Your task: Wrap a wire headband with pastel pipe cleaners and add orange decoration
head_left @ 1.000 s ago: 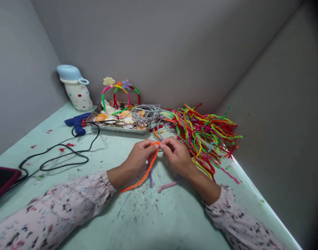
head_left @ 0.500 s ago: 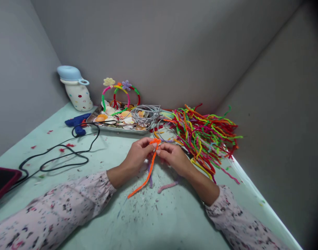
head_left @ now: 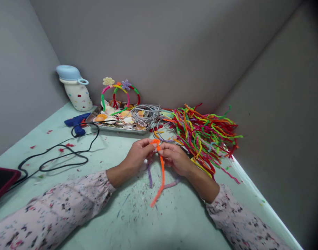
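Note:
An orange pipe cleaner [head_left: 162, 173] is pinched between both hands, its upper end bent into a small bunched shape and its long tail hanging down toward me. My left hand [head_left: 138, 152] is closed on the bunched end. Just below that, my right hand [head_left: 175, 158] grips the same pipe cleaner between thumb and fingers. Under the hands lie a purple pipe cleaner [head_left: 149, 175] and a pink pipe cleaner [head_left: 171, 184], both partly covered. The exact form of the bend is too small to make out.
A heap of coloured pipe cleaners [head_left: 203, 132] lies at the right. Behind the hands, a metal tray [head_left: 117, 130] holds shells, grey wire coils [head_left: 147, 114] and flower-topped hoops [head_left: 115, 86]. At the left are a blue glue gun [head_left: 77, 121], its black cord [head_left: 44, 152], a bottle [head_left: 78, 93] and a red-edged device [head_left: 5, 180].
The orange tail has swung from lower left to nearly straight down, now crossing the pink pipe cleaner. Both hands stay close together in about the same place.

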A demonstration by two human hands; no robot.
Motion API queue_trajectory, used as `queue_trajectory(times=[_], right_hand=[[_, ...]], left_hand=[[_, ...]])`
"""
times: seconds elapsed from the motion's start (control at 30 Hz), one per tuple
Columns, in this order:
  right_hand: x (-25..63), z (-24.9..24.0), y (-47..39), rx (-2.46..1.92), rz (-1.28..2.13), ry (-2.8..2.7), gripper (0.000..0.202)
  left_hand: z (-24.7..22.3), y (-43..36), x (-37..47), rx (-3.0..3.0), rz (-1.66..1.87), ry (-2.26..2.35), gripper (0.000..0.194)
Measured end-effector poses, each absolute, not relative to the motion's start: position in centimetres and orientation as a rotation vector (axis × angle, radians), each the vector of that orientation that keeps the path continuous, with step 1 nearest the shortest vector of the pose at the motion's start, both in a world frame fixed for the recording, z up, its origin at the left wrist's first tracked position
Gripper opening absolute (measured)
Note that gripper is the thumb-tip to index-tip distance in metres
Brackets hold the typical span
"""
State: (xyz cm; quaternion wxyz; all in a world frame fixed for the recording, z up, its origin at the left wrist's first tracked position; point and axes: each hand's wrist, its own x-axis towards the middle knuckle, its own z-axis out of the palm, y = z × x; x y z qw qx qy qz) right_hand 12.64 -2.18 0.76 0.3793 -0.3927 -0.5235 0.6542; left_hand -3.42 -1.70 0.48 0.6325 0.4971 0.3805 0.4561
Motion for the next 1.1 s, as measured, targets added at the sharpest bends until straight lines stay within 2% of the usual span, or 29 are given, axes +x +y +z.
queue_trajectory(times=[0.37, 0.6, 1.1], right_hand=[[13.0, 0.8, -1.9, -1.068, 1.574, -1.388, 0.008], [12.9, 1.7, -2.1, -1.157, 1.322, -1.593, 0.010], [12.9, 1.7, -1.7, -1.299, 1.191, -1.632, 0.014]], left_hand=[[0.7, -1.6, -3.5, 1.195, 1.049, 0.896, 0.016], [0.8, -1.4, -3.6, 1.268, 1.031, 0.971, 0.016], [0.8, -1.4, -3.4, 1.322, 0.981, 1.004, 0.017]])
